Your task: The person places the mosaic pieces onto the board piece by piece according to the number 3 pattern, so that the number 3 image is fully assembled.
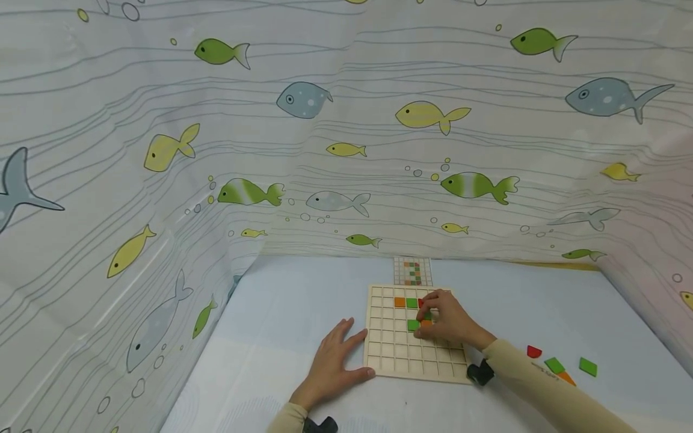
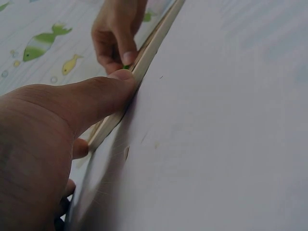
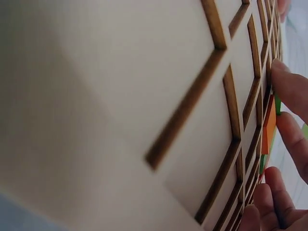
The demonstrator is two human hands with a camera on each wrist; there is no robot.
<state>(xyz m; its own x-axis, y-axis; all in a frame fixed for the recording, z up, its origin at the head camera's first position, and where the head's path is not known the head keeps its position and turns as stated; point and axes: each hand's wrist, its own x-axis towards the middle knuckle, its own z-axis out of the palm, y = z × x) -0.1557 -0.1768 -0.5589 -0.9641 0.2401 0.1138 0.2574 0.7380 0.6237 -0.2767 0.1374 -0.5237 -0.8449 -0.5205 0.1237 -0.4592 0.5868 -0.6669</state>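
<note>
A pale wooden grid board (image 1: 392,355) lies on the table. My right hand (image 1: 452,316) is over its upper right part, pinching a green square tile (image 1: 413,325) between thumb and index finger, right at a cell of the grid. An orange tile (image 1: 426,323) sits in the cell beside it, partly covered by the fingers. Above, another orange tile (image 1: 399,302), a green tile (image 1: 412,303) and a red piece (image 1: 420,303) form a row. My left hand (image 1: 337,364) spreads at the board's left side, its thumb (image 2: 103,94) against the board's edge in the left wrist view.
Behind the board lies a small grid card (image 1: 397,273) with a coloured pattern. To the right, near my forearm, are a loose red piece (image 1: 534,351), two green tiles (image 1: 588,367) and an orange piece (image 1: 567,378). A fish-printed curtain (image 1: 379,168) surrounds the table.
</note>
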